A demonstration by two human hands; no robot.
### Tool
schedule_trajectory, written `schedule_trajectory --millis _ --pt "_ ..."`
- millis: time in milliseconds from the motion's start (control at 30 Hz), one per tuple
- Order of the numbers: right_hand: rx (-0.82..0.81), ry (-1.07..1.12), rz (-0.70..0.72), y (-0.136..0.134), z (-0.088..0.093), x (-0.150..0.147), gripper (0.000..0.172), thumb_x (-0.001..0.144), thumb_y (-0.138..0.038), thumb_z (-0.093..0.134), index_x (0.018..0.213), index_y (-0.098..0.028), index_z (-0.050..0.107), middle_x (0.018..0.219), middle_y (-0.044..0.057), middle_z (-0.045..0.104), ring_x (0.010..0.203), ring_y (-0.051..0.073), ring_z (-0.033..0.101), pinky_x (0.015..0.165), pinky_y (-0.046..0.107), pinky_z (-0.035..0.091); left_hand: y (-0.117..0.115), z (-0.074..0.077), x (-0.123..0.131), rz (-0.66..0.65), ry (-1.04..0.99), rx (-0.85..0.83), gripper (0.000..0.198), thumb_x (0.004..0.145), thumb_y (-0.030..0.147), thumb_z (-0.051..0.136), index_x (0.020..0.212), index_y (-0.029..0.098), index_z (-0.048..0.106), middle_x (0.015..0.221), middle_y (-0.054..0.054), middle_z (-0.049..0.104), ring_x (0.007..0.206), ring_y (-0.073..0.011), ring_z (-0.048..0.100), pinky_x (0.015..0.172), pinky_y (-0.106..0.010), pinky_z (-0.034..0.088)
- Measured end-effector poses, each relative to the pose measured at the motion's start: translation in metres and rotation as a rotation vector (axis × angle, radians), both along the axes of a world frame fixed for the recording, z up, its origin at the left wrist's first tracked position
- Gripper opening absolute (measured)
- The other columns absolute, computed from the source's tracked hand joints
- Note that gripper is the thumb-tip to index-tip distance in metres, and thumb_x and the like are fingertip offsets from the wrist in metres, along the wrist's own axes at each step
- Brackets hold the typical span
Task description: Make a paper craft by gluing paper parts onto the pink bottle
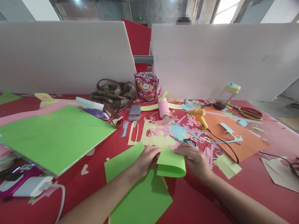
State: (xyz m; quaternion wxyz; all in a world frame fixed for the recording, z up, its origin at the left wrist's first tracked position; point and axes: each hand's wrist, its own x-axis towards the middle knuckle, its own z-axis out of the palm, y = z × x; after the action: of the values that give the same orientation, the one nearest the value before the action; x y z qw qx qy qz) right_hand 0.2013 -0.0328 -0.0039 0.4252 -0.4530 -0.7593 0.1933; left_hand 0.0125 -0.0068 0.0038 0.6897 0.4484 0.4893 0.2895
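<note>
A small piece of green paper (pixel 171 161) is bent over on itself, its rounded bend facing me. My left hand (pixel 149 158) closes on its left edge, the fingertips partly hidden. At its upper right corner, my right hand (pixel 192 157) pinches the paper between thumb and fingers. Beneath lies a larger green sheet (pixel 142 199) on the red table, partly covered by my left forearm. Just beyond my hands are scissors (pixel 183 140) with dark handles and a pale yellow cut-out sheet (pixel 149 133).
A large green board (pixel 53 137) covers the left side. On the right, a yellow glue gun (pixel 199 117) with a black cord lies by orange paper (pixel 235 130). A pink bottle (pixel 163 109), snack bag (pixel 146 87), plaid bag (pixel 114 91) and glass bottle (pixel 226 96) stand behind paper scraps.
</note>
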Motion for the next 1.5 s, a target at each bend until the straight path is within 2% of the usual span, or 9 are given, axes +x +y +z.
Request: schedule_trajectory --millis 133,233,333,467,600,833,1033,1267,1500 --pt "-0.468 0.118 -0.126 0.001 0.000 -0.001 0.018 0.072 -0.021 0.048 0.066 -0.016 0.064 0.056 0.001 0.058 0.054 0.014 0.053 0.051 0.024 0.041 0.000 0.008 -0.003 0.013 0.013 0.184 0.025 0.078 0.033 0.035 0.061 0.017 0.045 0.050 0.004 0.042 0.043 -0.0079 0.039 0.043 -0.020 0.034" --pt "-0.695 0.201 -0.055 0.002 0.000 -0.003 0.022 0.071 -0.030 0.051 0.057 -0.014 0.058 0.049 -0.001 0.051 0.046 0.009 0.044 0.045 0.021 0.035 -0.004 0.018 -0.004 -0.107 -0.013 0.380 0.033 0.083 0.038 0.024 0.072 0.018 0.047 0.060 0.001 0.045 0.058 -0.0113 0.045 0.056 -0.023 0.039" --pt "-0.790 0.247 0.051 0.002 0.002 -0.005 0.027 0.069 -0.031 0.053 0.048 -0.014 0.050 0.044 -0.004 0.044 0.042 0.005 0.035 0.041 0.019 0.028 -0.008 0.020 -0.003 -0.207 0.102 0.432 0.032 0.082 0.041 0.027 0.070 0.018 0.045 0.053 0.004 0.039 0.051 -0.0105 0.038 0.051 -0.023 0.034" --pt "-0.857 0.381 0.140 0.001 0.005 -0.008 0.020 0.066 -0.032 0.057 0.060 -0.014 0.052 0.049 -0.004 0.047 0.044 0.006 0.039 0.042 0.018 0.031 -0.009 0.009 0.000 -0.133 0.281 0.493 0.031 0.081 0.038 0.033 0.057 0.019 0.032 0.046 0.007 0.026 0.043 -0.0078 0.024 0.042 -0.021 0.023" --pt "-0.845 0.502 0.097 0.001 0.006 -0.009 0.023 0.069 -0.037 0.054 0.072 -0.014 0.054 0.057 -0.001 0.053 0.049 0.008 0.046 0.046 0.021 0.037 -0.008 0.001 0.000 -0.161 0.348 0.531 0.033 0.082 0.038 0.030 0.054 0.020 0.024 0.047 0.007 0.023 0.043 -0.0080 0.022 0.042 -0.022 0.021" --pt "-0.829 0.347 -0.058 0.003 -0.003 -0.006 0.027 0.067 -0.038 0.055 0.056 -0.016 0.047 0.048 -0.003 0.047 0.043 0.008 0.044 0.044 0.021 0.036 -0.008 0.000 -0.001 -0.252 0.376 0.513 0.032 0.082 0.038 0.028 0.057 0.020 0.025 0.047 0.007 0.024 0.042 -0.0080 0.023 0.042 -0.022 0.021" --pt "-0.820 0.410 -0.019 0.003 -0.004 -0.005 0.025 0.069 -0.039 0.053 0.062 -0.016 0.048 0.052 -0.003 0.049 0.044 0.008 0.044 0.045 0.021 0.037 -0.008 -0.003 0.000 -0.276 0.399 0.520 0.032 0.082 0.040 0.029 0.057 0.020 0.027 0.047 0.007 0.026 0.043 -0.0083 0.024 0.042 -0.023 0.021" --pt "-0.800 0.300 -0.050 0.002 -0.002 -0.007 0.027 0.068 -0.038 0.054 0.055 -0.017 0.044 0.047 -0.005 0.044 0.044 0.007 0.042 0.045 0.021 0.035 -0.010 0.011 0.000 -0.217 0.283 0.443 0.031 0.082 0.042 0.028 0.062 0.020 0.035 0.052 0.005 0.031 0.049 -0.0103 0.033 0.049 -0.023 0.030" --pt "-0.845 0.408 0.008 0.002 0.003 -0.010 0.026 0.068 -0.041 0.054 0.069 -0.015 0.050 0.057 -0.001 0.053 0.051 0.010 0.049 0.046 0.021 0.038 -0.009 -0.002 0.002 -0.184 0.368 0.473 0.037 0.079 0.045 0.032 0.052 0.020 0.025 0.046 0.007 0.024 0.042 -0.0080 0.025 0.042 -0.022 0.023"
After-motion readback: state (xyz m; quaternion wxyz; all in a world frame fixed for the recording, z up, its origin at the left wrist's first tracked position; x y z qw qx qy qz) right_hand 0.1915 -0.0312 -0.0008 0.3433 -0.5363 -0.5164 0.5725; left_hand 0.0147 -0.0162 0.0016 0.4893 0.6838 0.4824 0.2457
